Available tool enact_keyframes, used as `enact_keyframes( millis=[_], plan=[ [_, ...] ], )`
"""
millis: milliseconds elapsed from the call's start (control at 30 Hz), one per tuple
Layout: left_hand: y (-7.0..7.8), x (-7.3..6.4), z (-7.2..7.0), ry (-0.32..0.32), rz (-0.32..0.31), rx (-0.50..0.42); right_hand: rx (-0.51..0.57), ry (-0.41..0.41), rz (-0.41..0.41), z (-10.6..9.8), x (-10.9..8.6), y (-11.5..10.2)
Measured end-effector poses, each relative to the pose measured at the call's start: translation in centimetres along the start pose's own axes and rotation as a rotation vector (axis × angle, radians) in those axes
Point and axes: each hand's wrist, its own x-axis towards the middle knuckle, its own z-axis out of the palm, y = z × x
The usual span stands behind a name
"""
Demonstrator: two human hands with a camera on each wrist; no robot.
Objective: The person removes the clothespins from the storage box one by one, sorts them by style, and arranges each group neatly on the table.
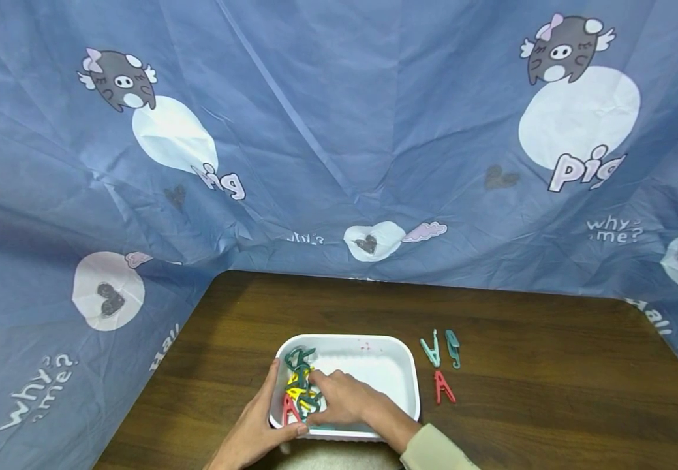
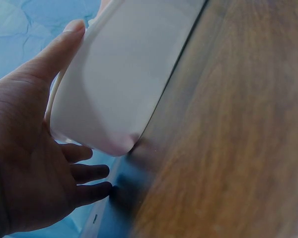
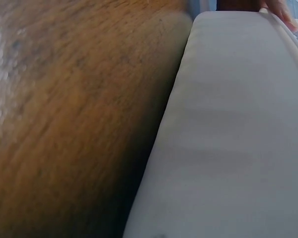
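Note:
A white plastic tray (image 1: pixel 368 372) sits on the table, with green, yellow and red clothespins (image 1: pixel 297 385) heaped at its left end. My left hand (image 1: pixel 253 418) holds the tray's near left corner, thumb along the near rim and fingers at the left side. In the left wrist view, that thumb lies at the rim and several fingers reach past the corner. My right hand (image 1: pixel 344 398) is inside the tray, thumb and index finger spread apart beside the clothespins. Its other fingers are hidden. The right wrist view shows mostly the tray's outer wall (image 3: pixel 228 124).
Right of the tray, a light teal clothespin (image 1: pixel 431 351), a darker teal clothespin (image 1: pixel 453 348) and a red clothespin (image 1: pixel 443 386) lie on the brown wooden table (image 1: pixel 550 372). A blue printed cloth (image 1: pixel 339 130) hangs behind and around the table.

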Motion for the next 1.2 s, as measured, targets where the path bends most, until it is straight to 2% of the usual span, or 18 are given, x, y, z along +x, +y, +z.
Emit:
enact_keyframes(
  millis=[333, 567, 1000, 1200],
  plan=[
    [-0.11, 0.16, 0.06, -0.015, -0.01, -0.002, -0.009, -0.011, -0.018, 0.11, 0.17, 0.14],
    [-0.17, 0.06, 0.12, 0.007, 0.017, 0.004, -0.042, 0.005, -0.049, 0.21, 0.18, 0.21],
    [-0.28, 0.04, 0.22, 0.026, 0.04, 0.024, -0.037, -0.002, -0.022, 0.1, 0.03, -0.04],
    [-0.23, 0.04, 0.14, 0.012, 0.033, 0.016, -0.036, 0.015, 0.005, 0.15, 0.18, 0.06]
  ],
)
